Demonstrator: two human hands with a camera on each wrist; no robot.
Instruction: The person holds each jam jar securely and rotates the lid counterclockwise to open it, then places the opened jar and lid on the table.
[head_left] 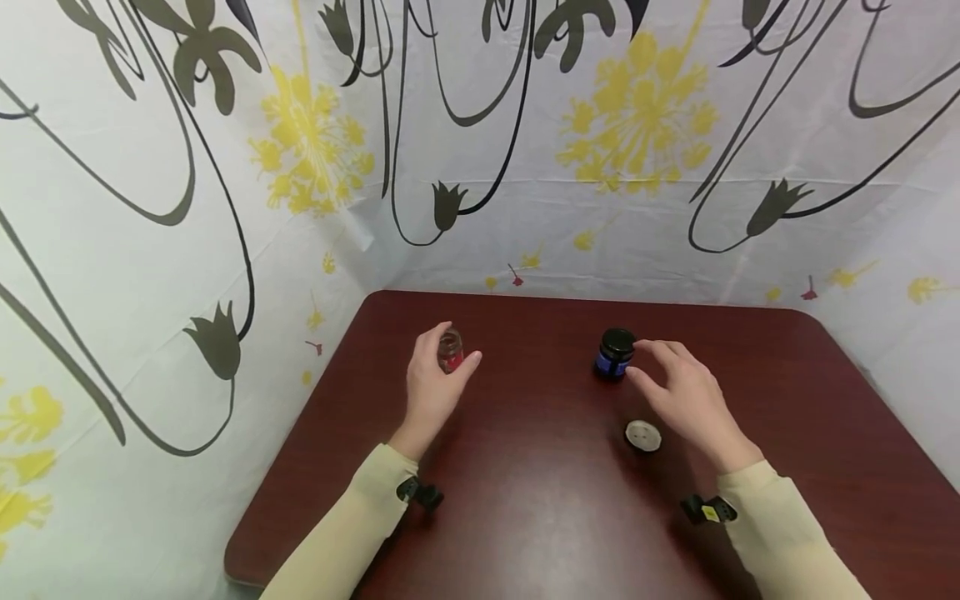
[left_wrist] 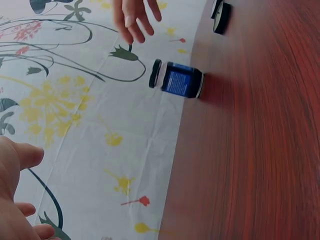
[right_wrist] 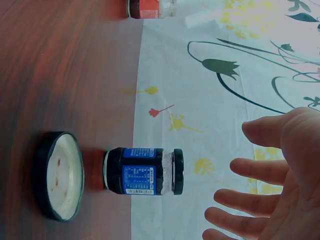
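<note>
In the head view, my left hand spreads its thumb and fingers above a small lidless glass jar with a red label. The right wrist view shows part of that jar with no hand on it. My right hand is just right of a dark jar with a blue label and black lid. A gap separates the spread fingers of this hand from the upright dark jar. A loose black-rimmed lid lies with its pale inside up, nearer me than the dark jar.
Both jars stand on a dark red-brown table with rounded corners. Behind and beside it hangs a white sheet with yellow and grey flower prints. A small black device sits at the right wrist, another at the left.
</note>
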